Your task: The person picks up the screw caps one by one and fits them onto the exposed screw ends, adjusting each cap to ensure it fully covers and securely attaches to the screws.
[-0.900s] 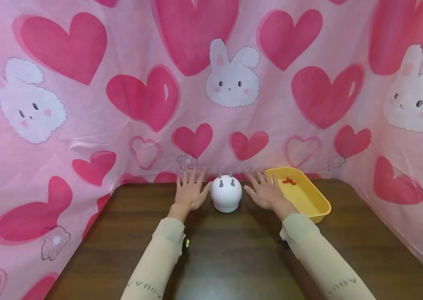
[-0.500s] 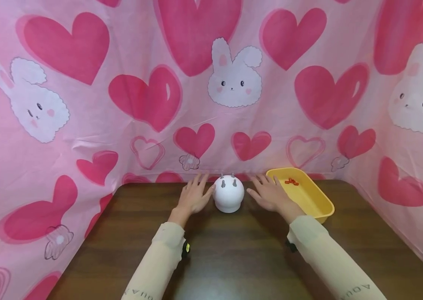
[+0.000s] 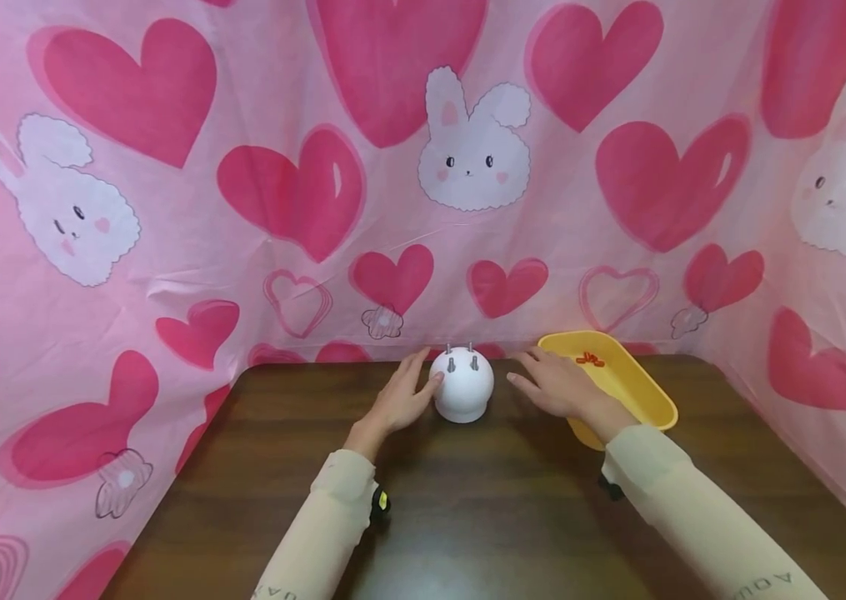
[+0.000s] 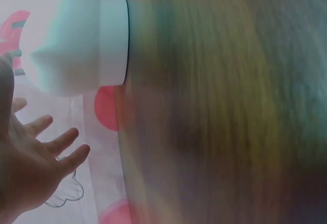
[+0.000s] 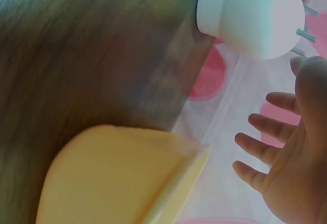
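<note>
A white rounded object (image 3: 463, 392) on a short, narrower base stands near the far edge of the table, with several metal bolts (image 3: 474, 362) upright on its top. Just left of it is my left hand (image 3: 402, 398), fingers extended and thumb tip at its side in the head view. My right hand (image 3: 559, 385) hovers to its right with a gap between, fingers spread and nothing held, overlapping the near-left part of a yellow tray (image 3: 658, 406). Small red pieces (image 3: 590, 359) lie inside the tray at its far end. Both palms show in the wrist views.
The dark wooden table (image 3: 453, 508) runs up to a pink cloth backdrop (image 3: 302, 208) with hearts and rabbits, which also encloses both sides. The yellow tray's raised wall stands close beneath the right forearm.
My left hand has moved right toward the white object, its fingers less upright. My right hand has shifted slightly right over the tray, fingers closer together. The view has drifted a little.
</note>
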`<state>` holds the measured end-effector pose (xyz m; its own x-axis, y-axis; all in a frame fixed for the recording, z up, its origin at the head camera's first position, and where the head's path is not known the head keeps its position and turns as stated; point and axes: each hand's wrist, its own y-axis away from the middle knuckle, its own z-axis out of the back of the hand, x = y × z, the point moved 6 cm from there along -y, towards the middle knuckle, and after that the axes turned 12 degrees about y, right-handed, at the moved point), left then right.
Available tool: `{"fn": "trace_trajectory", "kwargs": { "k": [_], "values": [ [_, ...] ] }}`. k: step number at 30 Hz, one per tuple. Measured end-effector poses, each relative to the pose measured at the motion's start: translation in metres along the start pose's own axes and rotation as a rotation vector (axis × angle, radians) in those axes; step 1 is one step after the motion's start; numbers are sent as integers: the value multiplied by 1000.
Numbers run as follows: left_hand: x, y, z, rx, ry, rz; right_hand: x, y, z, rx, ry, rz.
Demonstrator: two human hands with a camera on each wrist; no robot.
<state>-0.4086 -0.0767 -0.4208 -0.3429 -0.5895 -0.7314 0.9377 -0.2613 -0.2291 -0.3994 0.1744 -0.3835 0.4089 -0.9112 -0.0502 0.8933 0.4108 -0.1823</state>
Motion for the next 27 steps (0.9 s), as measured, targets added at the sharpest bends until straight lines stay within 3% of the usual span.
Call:
{"fn": "trace_trajectory", "kwargs": {
  "k": [11,19,27],
  "values": [
    [-13,-5,-19,5,61,2,-24,8,12,1,24,34],
    [-18,-6,-37,21,0,26,-53,14,8,-6,117,85],
    [-21,-8,-38,21,-61,49,-73,15,20,33,164,54]
  ]
}}
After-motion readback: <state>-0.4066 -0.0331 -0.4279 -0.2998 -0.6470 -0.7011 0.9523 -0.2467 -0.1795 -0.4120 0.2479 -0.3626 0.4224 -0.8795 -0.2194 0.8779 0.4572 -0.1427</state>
